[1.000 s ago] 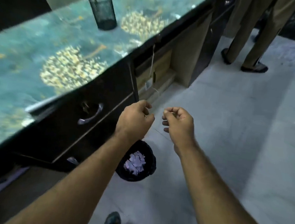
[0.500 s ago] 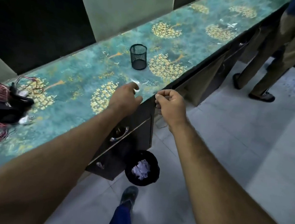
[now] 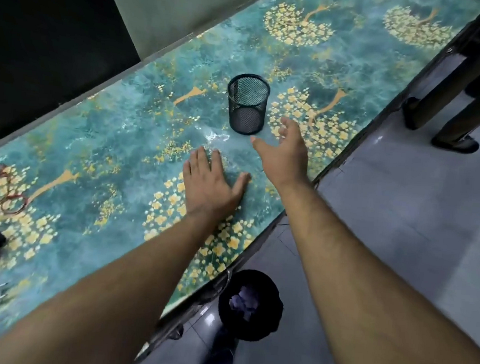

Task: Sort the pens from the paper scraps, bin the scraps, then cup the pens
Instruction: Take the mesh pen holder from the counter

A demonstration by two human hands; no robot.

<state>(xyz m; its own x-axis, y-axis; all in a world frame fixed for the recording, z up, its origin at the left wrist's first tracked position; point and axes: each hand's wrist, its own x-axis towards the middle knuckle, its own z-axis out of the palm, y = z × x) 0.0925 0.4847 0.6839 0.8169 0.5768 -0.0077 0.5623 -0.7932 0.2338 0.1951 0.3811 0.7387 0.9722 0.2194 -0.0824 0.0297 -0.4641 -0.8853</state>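
head view is showing the left hand (image 3: 211, 185) lying flat with fingers spread on the teal counter (image 3: 106, 148) while the right hand (image 3: 285, 153) is hovering open-fingered just beside the upright mesh cup (image 3: 248, 103), and paper scraps (image 3: 245, 301) are sitting in the black bin (image 3: 250, 304) on the floor below.

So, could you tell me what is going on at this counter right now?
A person is tidying a patterned teal counter. The left hand rests flat on it, fingers straight. The right hand reaches, open and empty, toward the black mesh cup, which stands upright and looks empty. Paper scraps already lie in the black bin on the floor below the counter edge. No pens are in view. Red wires lie at the far left.
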